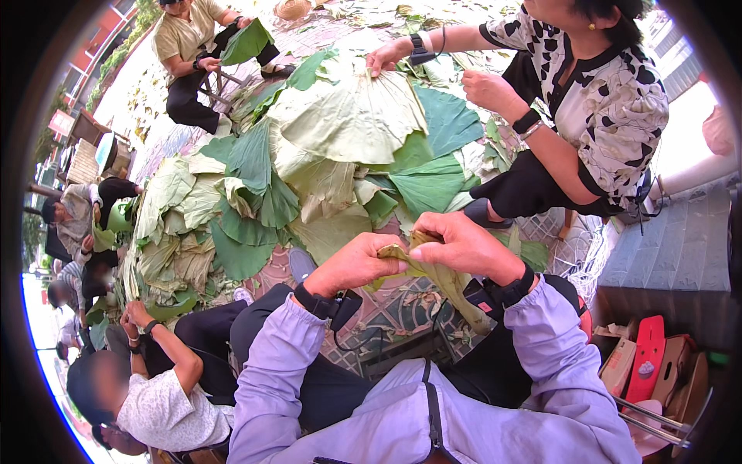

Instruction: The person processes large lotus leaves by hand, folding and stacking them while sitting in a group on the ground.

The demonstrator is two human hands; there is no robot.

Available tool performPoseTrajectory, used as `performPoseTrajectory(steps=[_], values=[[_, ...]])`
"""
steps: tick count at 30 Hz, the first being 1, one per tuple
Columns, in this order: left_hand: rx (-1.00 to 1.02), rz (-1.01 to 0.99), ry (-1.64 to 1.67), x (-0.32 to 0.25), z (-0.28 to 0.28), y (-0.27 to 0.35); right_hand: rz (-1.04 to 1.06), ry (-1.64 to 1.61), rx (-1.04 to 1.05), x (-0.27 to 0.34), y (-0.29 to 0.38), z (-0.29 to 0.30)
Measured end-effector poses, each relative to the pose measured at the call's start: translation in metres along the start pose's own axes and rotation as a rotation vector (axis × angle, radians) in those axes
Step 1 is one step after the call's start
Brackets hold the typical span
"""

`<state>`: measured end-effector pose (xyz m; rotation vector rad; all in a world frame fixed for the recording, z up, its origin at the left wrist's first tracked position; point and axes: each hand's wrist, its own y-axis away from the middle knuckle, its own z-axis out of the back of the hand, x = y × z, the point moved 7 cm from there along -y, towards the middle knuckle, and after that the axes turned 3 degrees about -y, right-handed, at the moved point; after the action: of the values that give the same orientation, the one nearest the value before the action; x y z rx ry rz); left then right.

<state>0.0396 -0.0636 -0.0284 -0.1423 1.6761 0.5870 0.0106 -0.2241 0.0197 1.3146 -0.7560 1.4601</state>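
In front of my lap, my left hand (358,262) pinches a yellow-green lotus leaf (449,285) between thumb and fingers. My right hand (464,243) grips the same leaf close by, the two thumbs nearly meeting. A folded flap of it hangs below my right hand toward my knee. Beyond my hands lies a large heap of lotus leaves (313,217), some pale and dry, some dark green. Across from me, a co-worker's hand (382,57) holds up a broad pale leaf (353,119) above the heap.
A co-worker (168,394) sits close on my left, and another (603,104) sits at the front right. At the far left, a seated person (188,52) holds a green leaf (246,43). Cardboard boxes (619,362) and a red object (646,354) stand at my right. Leaf scraps litter the patterned paving (382,307).
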Motion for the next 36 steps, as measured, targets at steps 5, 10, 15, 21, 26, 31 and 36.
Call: performPoseTrajectory(steps=[5, 10, 15, 21, 26, 31, 36], values=[[-0.085, -0.044, 0.044, -0.012, 0.009, 0.003, -0.11, -0.145, 0.185, -0.011, 0.005, -0.013], [-0.144, -0.028, -0.117, -0.014, 0.018, 0.008, -0.168, -0.161, 0.154, -0.029, -0.001, -0.023], [-0.162, -0.074, -0.261, -0.011, 0.018, 0.009, -0.059, 0.168, 0.102, -0.017, -0.007, -0.02], [-0.199, -0.048, -0.287, -0.008, 0.021, 0.007, -0.016, 0.229, 0.017, -0.013, -0.006, -0.017], [-0.206, -0.061, -0.18, -0.01, 0.022, 0.007, 0.03, -0.051, 0.025, -0.008, -0.006, -0.022], [-0.199, -0.063, -0.152, -0.014, 0.019, 0.007, -0.092, -0.169, 0.081, -0.025, -0.006, -0.026], [-0.255, -0.156, -0.276, -0.024, 0.021, 0.014, -0.167, -0.314, 0.071, -0.023, -0.006, -0.027]])
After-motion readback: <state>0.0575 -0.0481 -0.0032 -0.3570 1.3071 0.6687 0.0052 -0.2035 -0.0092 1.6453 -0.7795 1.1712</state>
